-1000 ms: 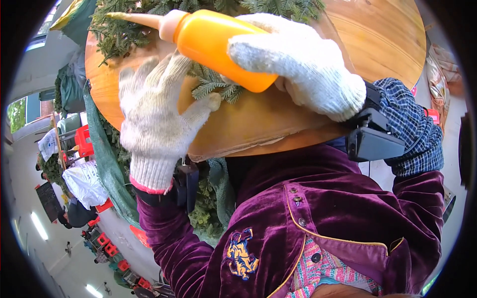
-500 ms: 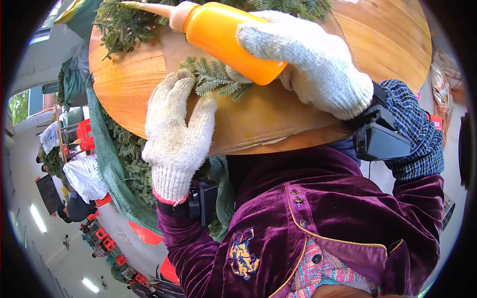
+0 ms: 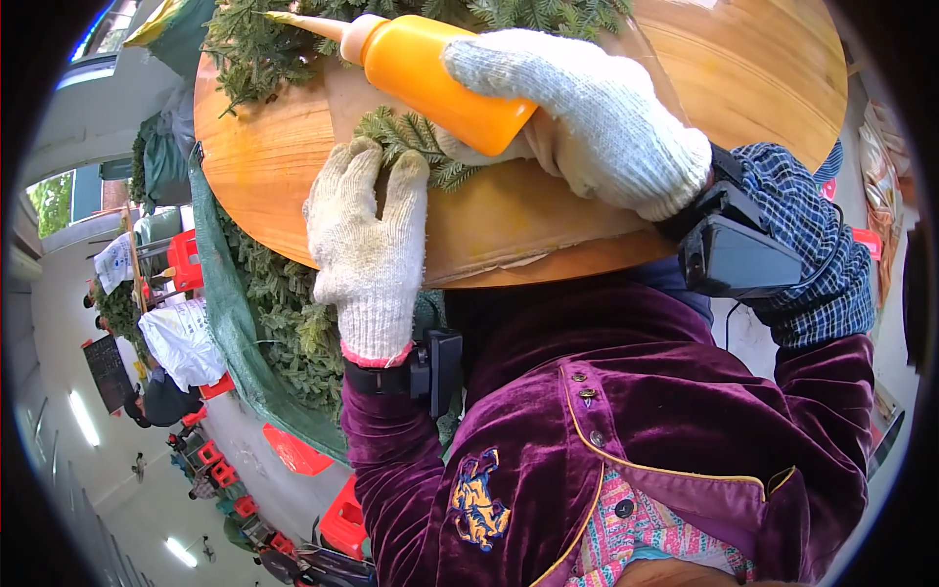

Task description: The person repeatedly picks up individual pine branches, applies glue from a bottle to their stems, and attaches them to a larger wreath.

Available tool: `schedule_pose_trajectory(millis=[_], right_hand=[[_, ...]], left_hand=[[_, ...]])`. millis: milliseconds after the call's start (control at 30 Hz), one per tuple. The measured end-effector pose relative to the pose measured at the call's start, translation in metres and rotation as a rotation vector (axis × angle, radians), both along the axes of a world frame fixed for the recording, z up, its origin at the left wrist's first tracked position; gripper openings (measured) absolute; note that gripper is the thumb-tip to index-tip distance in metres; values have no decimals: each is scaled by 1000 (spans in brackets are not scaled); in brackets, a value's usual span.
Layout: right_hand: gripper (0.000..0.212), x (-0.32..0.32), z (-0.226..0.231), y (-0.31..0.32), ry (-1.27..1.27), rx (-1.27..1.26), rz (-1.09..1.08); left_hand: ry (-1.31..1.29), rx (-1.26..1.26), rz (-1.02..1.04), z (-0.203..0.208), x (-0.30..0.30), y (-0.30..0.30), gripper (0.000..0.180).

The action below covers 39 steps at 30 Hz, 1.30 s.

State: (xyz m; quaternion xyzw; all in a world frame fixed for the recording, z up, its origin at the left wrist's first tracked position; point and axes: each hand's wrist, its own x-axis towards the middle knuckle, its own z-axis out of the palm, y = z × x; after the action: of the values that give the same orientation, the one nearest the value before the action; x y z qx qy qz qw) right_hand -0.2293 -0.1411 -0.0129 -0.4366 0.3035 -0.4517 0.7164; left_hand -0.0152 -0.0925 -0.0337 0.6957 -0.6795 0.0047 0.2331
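My right hand [image 3: 597, 112], in a white knit glove, is wrapped round an orange squeeze bottle [image 3: 430, 73]. The bottle lies tilted above the table, its long pale nozzle pointing to the upper left. Below it a small fir sprig [image 3: 406, 135] rests on a board [image 3: 469, 240]; part of the sprig is hidden behind the bottle and glove. My left hand [image 3: 372, 235], also gloved, lies at the sprig's left end. Its fingertips touch the needles, and the thumb stands apart from the other fingers.
More fir branches [image 3: 254, 54] lie along the far side of the round wooden table [image 3: 259, 147]. Left of the table, a green sack [image 3: 230, 323] is full of fir greenery [image 3: 284, 303]. Red stools [image 3: 342, 519] stand on the floor beyond it.
The bottle and my right hand have shifted slightly left. My left hand has moved a little up and to the right, closer in on the sprig.
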Motion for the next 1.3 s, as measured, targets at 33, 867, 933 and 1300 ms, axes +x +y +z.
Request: schedule_pose_trajectory(millis=[33, 867, 933, 1300], right_hand=[[55, 0, 2, -1, 98, -48, -1], [57, -62, 12, 65, 835, -732, -151], [58, -62, 14, 67, 874, -729, -143], [57, -60, 17, 75, 921, -742, -157]], left_hand=[[-16, -35, -27, -2, 0, 1, 45], [-139, -186, -95, 0, -8, 0, 36], [-141, -192, -90, -1, -8, 0, 36], [-157, -207, -88, -3, -8, -1, 39]])
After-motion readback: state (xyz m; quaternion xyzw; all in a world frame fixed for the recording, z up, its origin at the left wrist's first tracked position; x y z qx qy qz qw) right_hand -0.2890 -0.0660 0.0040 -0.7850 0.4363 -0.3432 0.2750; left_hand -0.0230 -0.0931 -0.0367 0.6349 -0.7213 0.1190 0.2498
